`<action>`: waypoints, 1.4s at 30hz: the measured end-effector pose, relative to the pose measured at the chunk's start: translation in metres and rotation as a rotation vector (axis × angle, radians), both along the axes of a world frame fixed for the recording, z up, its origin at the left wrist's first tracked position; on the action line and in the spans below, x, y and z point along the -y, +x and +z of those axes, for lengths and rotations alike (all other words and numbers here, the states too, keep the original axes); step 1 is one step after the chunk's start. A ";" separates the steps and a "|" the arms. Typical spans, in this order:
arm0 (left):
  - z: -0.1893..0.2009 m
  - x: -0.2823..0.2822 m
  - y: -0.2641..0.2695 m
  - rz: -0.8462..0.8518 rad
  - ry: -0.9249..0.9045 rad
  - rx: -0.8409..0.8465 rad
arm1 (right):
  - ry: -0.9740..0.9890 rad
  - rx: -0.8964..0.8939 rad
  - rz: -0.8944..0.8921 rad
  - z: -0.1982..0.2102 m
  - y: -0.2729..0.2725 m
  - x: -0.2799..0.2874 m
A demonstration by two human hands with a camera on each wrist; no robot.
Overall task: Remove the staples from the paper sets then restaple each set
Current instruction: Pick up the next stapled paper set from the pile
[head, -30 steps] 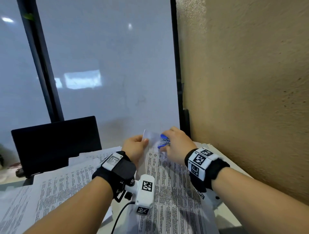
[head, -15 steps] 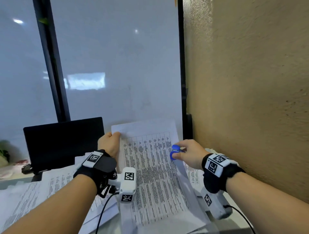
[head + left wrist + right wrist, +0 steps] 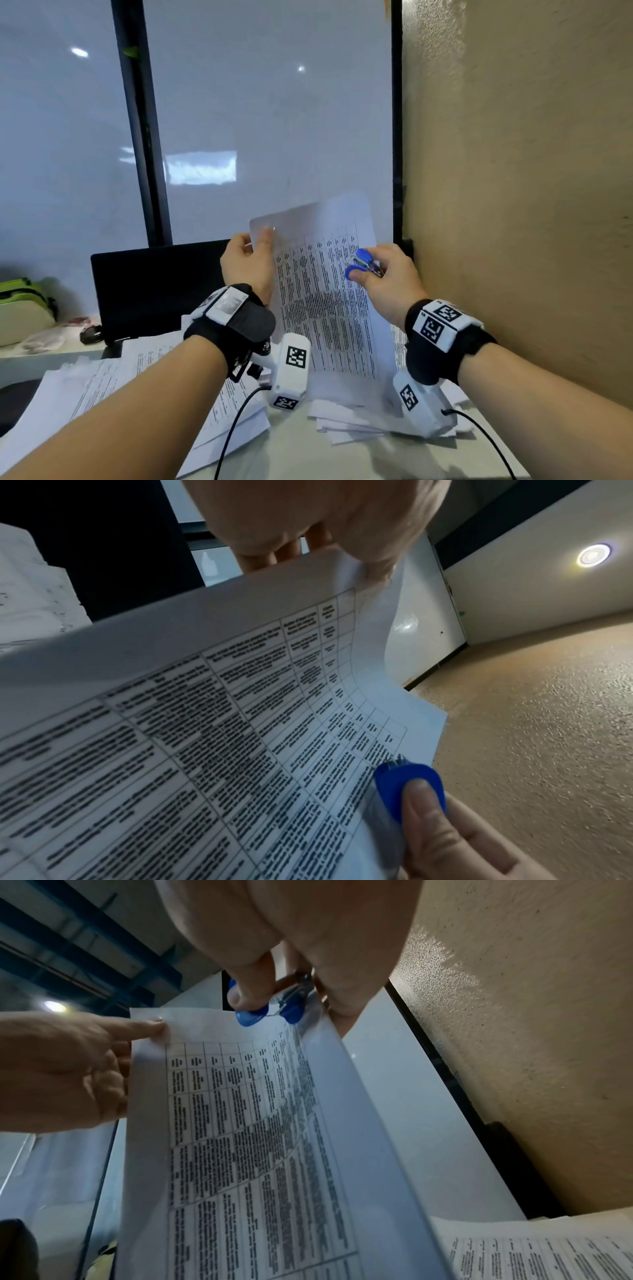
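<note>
Paper set (image 3: 322, 291) printed with tables, upright, top corner pinched by left hand (image 3: 246, 263), right hand (image 3: 387, 281) fingers clamping blue staple remover (image 3: 361, 263), seemingly closed.

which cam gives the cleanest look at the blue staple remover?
Left wrist: the staple remover is large, its blue pad and metal prongs clear against the paper set, the right hand's thumb on it. The head view shows it small, pinched in that hand. The right wrist view hides most of it behind the thumb.
</note>
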State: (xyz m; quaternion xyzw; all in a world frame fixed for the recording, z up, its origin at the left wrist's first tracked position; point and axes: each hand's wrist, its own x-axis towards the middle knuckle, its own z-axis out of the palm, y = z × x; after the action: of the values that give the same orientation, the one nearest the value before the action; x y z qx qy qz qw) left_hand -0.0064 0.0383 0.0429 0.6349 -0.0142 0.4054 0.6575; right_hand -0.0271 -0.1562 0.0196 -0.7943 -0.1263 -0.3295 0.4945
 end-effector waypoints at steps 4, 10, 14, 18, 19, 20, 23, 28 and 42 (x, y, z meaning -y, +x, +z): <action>-0.001 -0.002 0.005 -0.027 0.010 0.018 | -0.012 -0.016 -0.002 -0.006 0.001 0.005; 0.000 -0.001 0.003 -0.028 0.054 0.018 | 0.028 -0.012 0.027 -0.011 0.003 0.013; 0.004 0.007 0.000 0.006 0.149 0.061 | 0.007 0.014 0.055 -0.013 0.004 0.014; 0.007 0.009 0.000 0.054 0.177 0.124 | 0.003 0.043 0.063 -0.015 0.003 0.017; 0.008 0.008 -0.002 0.062 0.196 0.133 | 0.009 0.045 0.061 -0.015 0.004 0.018; 0.009 0.007 -0.003 0.066 0.213 0.142 | 0.014 0.043 0.058 -0.015 0.004 0.020; 0.011 0.003 -0.004 0.107 0.251 0.150 | 0.010 0.011 0.043 -0.015 0.005 0.027; 0.013 0.004 0.003 0.062 0.189 0.138 | 0.016 -0.029 0.048 -0.013 0.008 0.026; 0.017 0.005 0.001 0.165 0.204 -0.034 | 0.008 -0.012 0.059 -0.016 0.007 0.029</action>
State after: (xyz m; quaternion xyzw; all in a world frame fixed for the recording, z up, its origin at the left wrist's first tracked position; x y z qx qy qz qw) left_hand -0.0058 0.0329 0.0599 0.7043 0.0079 0.4435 0.5542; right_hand -0.0206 -0.1848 0.0036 -0.7902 -0.1454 -0.3107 0.5078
